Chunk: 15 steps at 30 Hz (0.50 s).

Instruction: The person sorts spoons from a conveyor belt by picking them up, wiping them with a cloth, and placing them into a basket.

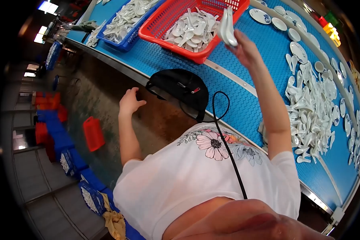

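My right hand (245, 51) grips a small bunch of white ceramic spoons (227, 29). It holds them upright at the right edge of the red basket (173, 48). A heap of similar white spoons (194, 30) fills part of that basket. My left hand (131, 101) hangs in the air beyond the table edge, fingers apart, with nothing in it. Close to it is the black waist bag (180, 86) at my front. On the right of the blue table surface (236, 100) lies a large pile of loose white spoons (310, 108).
A blue basket (126, 24) full of white spoons stands left of the red one. Patterned plates and small bowls (279, 24) line the far right side. A black cord (228, 150) runs down my shirt. On the floor are a red crate (93, 134) and blue crates (62, 134).
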Available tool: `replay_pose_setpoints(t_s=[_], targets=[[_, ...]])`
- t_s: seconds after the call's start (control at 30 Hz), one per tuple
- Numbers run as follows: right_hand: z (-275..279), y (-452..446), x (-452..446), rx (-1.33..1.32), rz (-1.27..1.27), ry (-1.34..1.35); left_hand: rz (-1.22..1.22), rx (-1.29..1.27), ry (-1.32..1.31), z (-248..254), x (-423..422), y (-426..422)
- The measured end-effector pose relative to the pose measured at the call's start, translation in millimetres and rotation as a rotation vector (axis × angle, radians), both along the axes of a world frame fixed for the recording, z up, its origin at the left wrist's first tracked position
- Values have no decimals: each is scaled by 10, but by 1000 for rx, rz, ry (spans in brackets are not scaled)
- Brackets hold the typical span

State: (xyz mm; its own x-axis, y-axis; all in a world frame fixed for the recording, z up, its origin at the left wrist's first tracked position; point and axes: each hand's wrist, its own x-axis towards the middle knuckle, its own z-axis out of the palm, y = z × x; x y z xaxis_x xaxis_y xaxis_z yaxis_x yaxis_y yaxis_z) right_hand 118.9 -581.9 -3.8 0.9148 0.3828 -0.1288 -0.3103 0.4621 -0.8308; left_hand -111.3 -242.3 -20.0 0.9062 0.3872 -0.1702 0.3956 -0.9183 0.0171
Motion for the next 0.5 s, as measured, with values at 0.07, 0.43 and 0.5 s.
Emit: replay_pose_setpoints(t_s=[0.07,0.43,0.5], targets=[[92,97,75,-33,-44,-115,-7,-524,-290,21,-56,-52],[-877,-1379,-1241,-382,-234,146,-842,-1101,-1012,1291,685,-1070],[-992,-1832,-1553,-404,-398,171,-1148,-1001,-1149,1660,819,-1347]])
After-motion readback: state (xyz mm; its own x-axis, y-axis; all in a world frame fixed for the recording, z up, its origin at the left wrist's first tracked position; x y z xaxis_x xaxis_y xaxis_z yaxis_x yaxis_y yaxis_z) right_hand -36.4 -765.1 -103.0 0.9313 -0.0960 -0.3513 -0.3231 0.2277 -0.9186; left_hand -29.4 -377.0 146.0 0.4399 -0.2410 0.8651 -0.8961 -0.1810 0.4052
